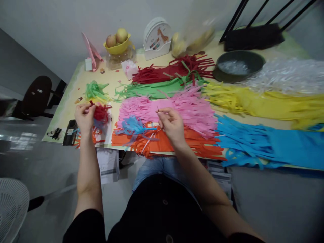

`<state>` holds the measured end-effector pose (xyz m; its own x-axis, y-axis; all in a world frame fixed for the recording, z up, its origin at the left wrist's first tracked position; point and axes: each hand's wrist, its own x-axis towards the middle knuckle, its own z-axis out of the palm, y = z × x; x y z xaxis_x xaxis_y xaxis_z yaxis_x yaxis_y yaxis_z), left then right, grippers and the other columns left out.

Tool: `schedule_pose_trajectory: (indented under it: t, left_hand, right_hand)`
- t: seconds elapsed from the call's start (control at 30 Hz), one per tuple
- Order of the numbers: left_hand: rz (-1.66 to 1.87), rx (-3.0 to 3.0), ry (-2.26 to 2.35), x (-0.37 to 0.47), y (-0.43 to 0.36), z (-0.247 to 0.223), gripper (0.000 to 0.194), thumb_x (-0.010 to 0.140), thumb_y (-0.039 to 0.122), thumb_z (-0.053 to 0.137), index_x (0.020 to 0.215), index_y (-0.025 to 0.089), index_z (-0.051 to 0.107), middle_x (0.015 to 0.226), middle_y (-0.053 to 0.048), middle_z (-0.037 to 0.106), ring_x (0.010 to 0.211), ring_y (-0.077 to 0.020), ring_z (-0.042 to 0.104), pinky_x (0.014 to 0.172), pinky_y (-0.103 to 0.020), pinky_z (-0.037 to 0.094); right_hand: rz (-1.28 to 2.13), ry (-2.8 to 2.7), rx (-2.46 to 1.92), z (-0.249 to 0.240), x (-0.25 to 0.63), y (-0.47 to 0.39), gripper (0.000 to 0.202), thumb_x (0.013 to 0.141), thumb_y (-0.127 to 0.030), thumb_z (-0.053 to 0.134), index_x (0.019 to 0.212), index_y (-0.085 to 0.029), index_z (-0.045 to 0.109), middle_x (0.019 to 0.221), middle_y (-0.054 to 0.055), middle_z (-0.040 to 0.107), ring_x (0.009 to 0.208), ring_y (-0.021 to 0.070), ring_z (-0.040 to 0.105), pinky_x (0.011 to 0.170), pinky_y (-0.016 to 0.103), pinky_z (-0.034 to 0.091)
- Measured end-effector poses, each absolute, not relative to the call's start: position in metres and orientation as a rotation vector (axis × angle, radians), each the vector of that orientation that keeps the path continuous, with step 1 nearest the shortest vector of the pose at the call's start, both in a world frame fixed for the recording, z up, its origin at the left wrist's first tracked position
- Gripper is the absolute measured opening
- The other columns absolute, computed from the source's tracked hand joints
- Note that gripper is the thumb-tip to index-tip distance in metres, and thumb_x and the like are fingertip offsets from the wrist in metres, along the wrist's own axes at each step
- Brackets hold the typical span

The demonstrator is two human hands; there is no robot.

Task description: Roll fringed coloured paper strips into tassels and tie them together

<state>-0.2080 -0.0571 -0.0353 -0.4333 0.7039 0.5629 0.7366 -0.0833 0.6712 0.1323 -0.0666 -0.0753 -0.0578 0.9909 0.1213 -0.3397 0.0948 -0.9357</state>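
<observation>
My left hand (85, 116) is closed on the top of a small red tassel (102, 113) near the table's left side. Over the pink fringed paper (162, 107), my right hand (170, 123) pinches something thin and dark, too small to name. A blue tassel (133, 125) lies between my hands, across the pink and orange fringed paper (164, 140). Behind the red tassel sits a green one (95, 90). Green fringed paper (157, 89) and dark red fringed paper (154, 75) lie farther back.
Yellow (268, 103) and blue fringed sheets (286, 143) cover the right side, near a dark bowl (239, 65). A phone (70, 132) lies at the left front edge. A fruit bowl (117, 47) and white holder (157, 49) stand at the back.
</observation>
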Motion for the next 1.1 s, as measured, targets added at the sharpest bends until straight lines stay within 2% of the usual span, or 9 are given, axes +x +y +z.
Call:
schedule_pose_trajectory:
  t: [0.13,0.23,0.33,0.53,0.8,0.93,1.1]
  left_hand:
    - [-1.923,-1.887,-2.014,-0.157,-0.069,-0.029,0.022,0.076,0.034,0.079,0.083,0.017,0.068,0.095,-0.006,0.073,0.097,-0.0201,0.07,0.091,-0.038,0.057]
    - [-2.149,-2.054,-2.064,-0.109,-0.074,-0.031,0.023,0.071,0.03,0.082,0.081,0.017,0.066,0.083,-0.003,0.073,0.083,-0.0181,0.072,0.08,-0.032,0.058]
    - [-2.164,-2.098,-2.135,-0.074,-0.074,-0.036,0.023,0.067,0.028,0.083,0.083,0.017,0.07,0.079,-0.002,0.073,0.074,-0.0157,0.071,0.072,-0.027,0.057]
    - [-2.148,-2.11,-2.174,-0.049,-0.077,-0.039,0.024,0.067,0.03,0.083,0.086,0.018,0.078,0.082,-0.004,0.077,0.074,-0.0171,0.072,0.071,-0.028,0.058]
    - [-2.0,-2.107,-2.132,-0.043,-0.084,-0.037,0.019,0.072,0.03,0.081,0.087,0.018,0.078,0.08,-0.002,0.077,0.07,-0.0151,0.07,0.066,-0.025,0.056]
    - [-1.672,-2.198,-2.024,-0.041,-0.09,-0.034,0.014,0.081,0.029,0.075,0.092,0.02,0.078,0.089,-0.003,0.078,0.079,-0.0166,0.071,0.076,-0.029,0.056]
    - [-1.336,-2.274,-1.897,-0.043,-0.094,-0.035,0.013,0.087,0.03,0.072,0.098,0.024,0.077,0.095,-0.005,0.078,0.09,-0.0205,0.071,0.087,-0.035,0.053]
  right_hand:
    - [1.181,-1.315,-0.919,-0.07,0.124,-0.07,0.02,0.089,-0.036,0.062,0.096,-0.018,0.066,0.055,-0.007,0.049,0.049,0.0078,0.043,0.051,0.022,0.032]
    - [1.137,-1.443,-0.915,-0.061,0.119,-0.073,0.019,0.089,-0.035,0.06,0.091,-0.017,0.066,0.06,-0.005,0.055,0.052,0.0084,0.047,0.052,0.022,0.033]
    - [1.142,-1.528,-0.854,-0.053,0.115,-0.076,0.02,0.09,-0.035,0.059,0.09,-0.016,0.066,0.064,-0.003,0.059,0.055,0.0085,0.051,0.054,0.022,0.035]
    - [1.166,-1.518,-0.891,-0.051,0.116,-0.076,0.022,0.09,-0.036,0.059,0.091,-0.015,0.066,0.059,-0.005,0.053,0.051,0.0068,0.044,0.053,0.022,0.032]
    - [1.294,-1.453,-0.892,-0.05,0.118,-0.076,0.022,0.088,-0.036,0.058,0.083,-0.016,0.062,0.055,-0.007,0.047,0.048,0.0058,0.04,0.05,0.021,0.028]
    - [1.392,-1.388,-0.881,-0.051,0.118,-0.074,0.024,0.087,-0.041,0.061,0.084,-0.017,0.061,0.053,-0.007,0.05,0.047,0.0061,0.042,0.048,0.02,0.031]
    - [1.622,-1.255,-0.743,-0.057,0.119,-0.068,0.043,0.081,-0.056,0.069,0.101,-0.021,0.052,0.055,-0.01,0.059,0.043,0.0067,0.047,0.045,0.019,0.038]
